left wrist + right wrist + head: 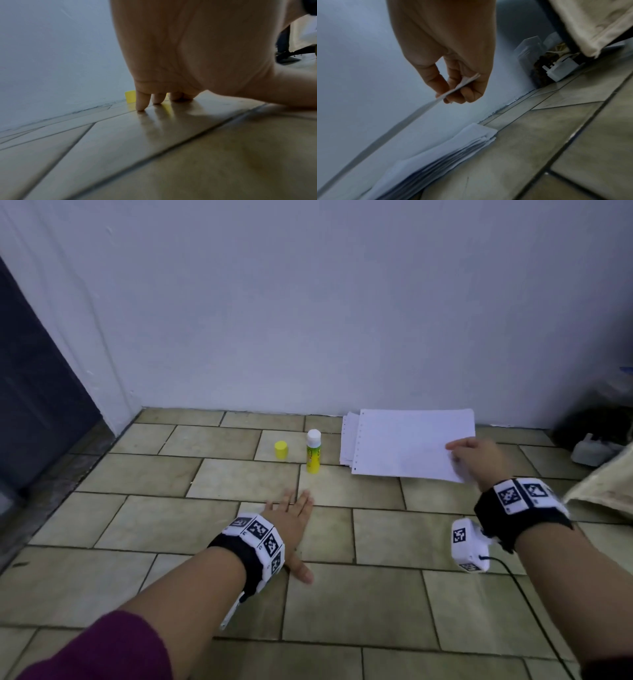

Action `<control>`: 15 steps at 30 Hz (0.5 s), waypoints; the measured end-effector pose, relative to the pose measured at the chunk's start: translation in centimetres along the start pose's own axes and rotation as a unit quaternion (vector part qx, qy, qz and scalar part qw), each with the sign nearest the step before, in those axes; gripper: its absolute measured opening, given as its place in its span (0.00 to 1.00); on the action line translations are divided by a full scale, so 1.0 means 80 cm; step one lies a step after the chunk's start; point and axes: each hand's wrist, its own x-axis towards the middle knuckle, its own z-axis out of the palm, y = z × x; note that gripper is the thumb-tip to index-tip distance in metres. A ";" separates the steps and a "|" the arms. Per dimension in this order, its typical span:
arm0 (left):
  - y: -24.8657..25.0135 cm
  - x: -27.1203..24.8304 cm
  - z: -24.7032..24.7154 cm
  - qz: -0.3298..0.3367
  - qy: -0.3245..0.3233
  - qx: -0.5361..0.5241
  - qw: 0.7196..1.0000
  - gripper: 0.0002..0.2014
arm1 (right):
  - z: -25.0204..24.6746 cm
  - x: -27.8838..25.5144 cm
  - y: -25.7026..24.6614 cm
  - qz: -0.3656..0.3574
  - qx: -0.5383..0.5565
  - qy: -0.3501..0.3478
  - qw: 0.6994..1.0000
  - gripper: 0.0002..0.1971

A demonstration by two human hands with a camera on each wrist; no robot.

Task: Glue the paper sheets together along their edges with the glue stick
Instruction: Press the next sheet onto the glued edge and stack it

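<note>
Cap (281,449) left of glue stick (313,451); paper stack (347,440) right, by wall (308,302).

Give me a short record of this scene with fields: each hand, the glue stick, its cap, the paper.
left hand: flat on the tiled floor, fingers straight, holds nothing
right hand: pinches top sheet at its right edge
glue stick: upright, uncapped, left of the paper
yellow cap: on the floor, left of the stick
paper stack: by the wall

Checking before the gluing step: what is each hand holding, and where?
Right hand pinches top paper sheet at its near right corner. Left hand holds nothing.
</note>
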 end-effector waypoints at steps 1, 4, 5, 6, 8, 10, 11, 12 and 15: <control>0.001 0.001 0.001 -0.003 0.003 0.003 1.000 0.72 | 0.007 0.010 -0.001 -0.004 -0.014 -0.001 1.000 0.11; 0.003 0.005 0.007 -0.014 0.007 0.027 1.000 0.71 | 0.024 0.041 0.004 -0.005 -0.089 -0.025 0.996 0.09; 0.003 0.007 0.010 -0.016 0.007 0.032 0.999 0.71 | 0.030 0.051 0.007 -0.005 -0.124 -0.030 0.992 0.11; 0.002 0.009 0.012 -0.018 0.007 0.034 0.999 0.72 | 0.034 0.060 0.009 -0.004 -0.159 -0.034 0.987 0.13; 0.000 0.012 0.015 -0.015 0.010 0.035 0.999 0.72 | 0.042 0.075 0.014 0.004 -0.206 -0.050 0.977 0.12; -0.002 0.013 0.017 -0.010 0.016 0.033 0.999 0.72 | 0.047 0.083 0.017 0.014 -0.250 -0.077 0.965 0.06; -0.002 0.013 0.018 -0.010 0.019 0.032 0.999 0.72 | 0.049 0.084 0.019 0.017 -0.275 -0.098 0.956 0.06; -0.002 0.013 0.018 -0.010 0.020 0.034 0.999 0.72 | 0.051 0.086 0.021 0.018 -0.294 -0.121 0.948 0.09; -0.003 0.015 0.022 -0.013 0.018 0.039 0.999 0.73 | 0.054 0.088 0.021 0.007 -0.320 -0.155 0.935 0.15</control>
